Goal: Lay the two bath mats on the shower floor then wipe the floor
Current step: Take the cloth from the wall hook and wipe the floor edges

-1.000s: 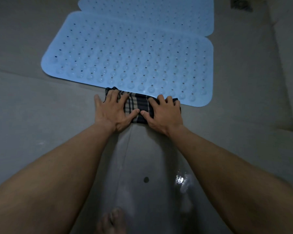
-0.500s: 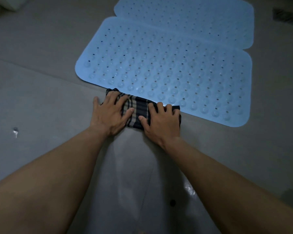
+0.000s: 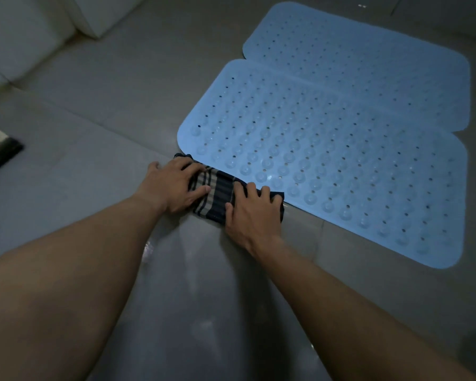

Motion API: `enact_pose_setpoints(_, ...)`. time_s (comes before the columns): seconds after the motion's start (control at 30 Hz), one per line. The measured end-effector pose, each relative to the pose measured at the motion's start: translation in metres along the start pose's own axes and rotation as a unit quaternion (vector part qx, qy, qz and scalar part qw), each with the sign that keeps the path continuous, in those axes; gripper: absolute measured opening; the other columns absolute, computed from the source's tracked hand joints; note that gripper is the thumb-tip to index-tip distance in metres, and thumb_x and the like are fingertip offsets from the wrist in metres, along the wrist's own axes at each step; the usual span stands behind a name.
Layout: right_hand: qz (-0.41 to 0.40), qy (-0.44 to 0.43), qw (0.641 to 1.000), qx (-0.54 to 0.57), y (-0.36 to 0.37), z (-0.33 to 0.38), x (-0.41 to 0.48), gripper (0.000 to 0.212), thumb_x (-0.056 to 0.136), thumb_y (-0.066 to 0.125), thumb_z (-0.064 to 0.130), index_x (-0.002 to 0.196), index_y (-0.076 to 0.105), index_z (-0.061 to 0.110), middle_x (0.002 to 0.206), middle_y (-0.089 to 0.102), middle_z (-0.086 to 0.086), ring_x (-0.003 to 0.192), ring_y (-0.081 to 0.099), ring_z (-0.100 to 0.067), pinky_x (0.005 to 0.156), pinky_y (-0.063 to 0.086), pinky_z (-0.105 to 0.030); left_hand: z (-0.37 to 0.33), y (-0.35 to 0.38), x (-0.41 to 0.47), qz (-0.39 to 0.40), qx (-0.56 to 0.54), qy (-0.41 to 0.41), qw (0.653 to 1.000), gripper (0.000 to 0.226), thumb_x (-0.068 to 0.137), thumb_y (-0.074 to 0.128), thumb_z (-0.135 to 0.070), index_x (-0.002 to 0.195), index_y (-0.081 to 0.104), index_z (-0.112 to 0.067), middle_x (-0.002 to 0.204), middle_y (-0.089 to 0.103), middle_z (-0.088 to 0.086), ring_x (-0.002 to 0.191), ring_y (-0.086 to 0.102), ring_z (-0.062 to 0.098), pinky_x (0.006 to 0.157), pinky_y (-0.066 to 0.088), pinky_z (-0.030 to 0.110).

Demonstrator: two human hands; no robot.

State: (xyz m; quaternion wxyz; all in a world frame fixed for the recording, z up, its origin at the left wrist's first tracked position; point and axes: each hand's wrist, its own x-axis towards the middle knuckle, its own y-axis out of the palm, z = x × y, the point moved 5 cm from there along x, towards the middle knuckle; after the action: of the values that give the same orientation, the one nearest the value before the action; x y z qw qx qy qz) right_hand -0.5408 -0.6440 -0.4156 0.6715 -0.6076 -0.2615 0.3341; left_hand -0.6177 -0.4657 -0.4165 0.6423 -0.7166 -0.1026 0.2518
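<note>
Two light blue bath mats with holes and suction bumps lie flat on the grey floor, the near mat in front of the far mat, their long edges touching. A folded dark plaid cloth rests on the floor against the near mat's front left edge. My left hand presses flat on the cloth's left part, and my right hand presses on its right part. A wet, shiny streak runs on the floor back from the cloth between my forearms.
A dark flat object lies at the left edge of the floor. White tiled wall or ledge rises at the top left. Bare grey floor stretches left of the mats and to the lower right.
The view has swung left, so the mats now sit further right. Both hands have slid the cloth leftward along the near mat's front edge. The dark object at the left has come into view.
</note>
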Motion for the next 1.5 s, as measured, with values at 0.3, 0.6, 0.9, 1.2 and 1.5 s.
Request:
enact_pose_setpoints(0.3,0.049,-0.078,0.996,-0.004,-0.004,0.044,0.037,0.052,0.094,0.041,0.051,0.139,0.042,0.024,0.127,0.057,-0.006,0.112,0.048,-0.032,0.092,0.036,-0.049,0.059,-0.008,0.012,0.087,-0.002,-0.053,0.995,0.068,0.095,0.028,-0.07,0.155,0.022,-0.037,0.165,0.014,-0.01,0.153,0.006,0.012,0.113,0.006,0.072)
enact_pose_setpoints(0.6,0.056,-0.125,0.99,0.041,0.019,0.084,0.064,0.056,0.099,0.033,0.054,0.144,0.038,0.022,0.149,0.037,-0.02,0.138,0.031,-0.039,0.115,0.021,-0.057,0.112,-0.003,0.025,0.085,0.0,-0.078,0.993,0.066,0.096,0.029,-0.063,0.155,0.019,-0.034,0.165,0.01,-0.008,0.154,-0.005,0.021,0.118,-0.006,0.066)
enact_pose_setpoints(0.9,0.093,-0.136,0.986,0.035,0.031,0.117,0.087,0.065,0.102,0.017,0.053,0.158,0.012,0.021,0.164,0.009,-0.02,0.152,0.003,-0.036,0.121,0.0,-0.057,0.15,0.0,0.029,0.093,0.004,-0.13,0.987,0.065,0.097,0.021,-0.064,0.156,0.007,-0.041,0.168,-0.006,-0.01,0.153,-0.013,0.026,0.115,-0.012,0.068)
enact_pose_setpoints(1.2,0.108,-0.121,0.986,0.049,0.036,0.156,0.119,0.066,0.101,0.019,0.055,0.158,0.012,0.023,0.164,0.011,-0.019,0.149,0.005,-0.045,0.12,0.002,-0.058,0.197,-0.001,0.046,0.111,0.025,-0.164,0.98,0.063,0.097,0.017,-0.065,0.155,0.004,-0.044,0.167,-0.011,-0.01,0.153,-0.015,0.029,0.111,-0.011,0.073)
enact_pose_setpoints(1.5,0.111,-0.112,0.986,0.055,0.041,0.175,0.15,0.065,0.1,0.017,0.055,0.157,0.015,0.023,0.164,0.006,-0.019,0.148,0.003,-0.048,0.119,0.0,-0.06,0.227,-0.006,0.073,0.113,0.036,-0.152,0.981,0.062,0.097,0.013,-0.066,0.154,-0.006,-0.049,0.167,-0.013,-0.012,0.153,-0.015,0.031,0.111,-0.011,0.074)
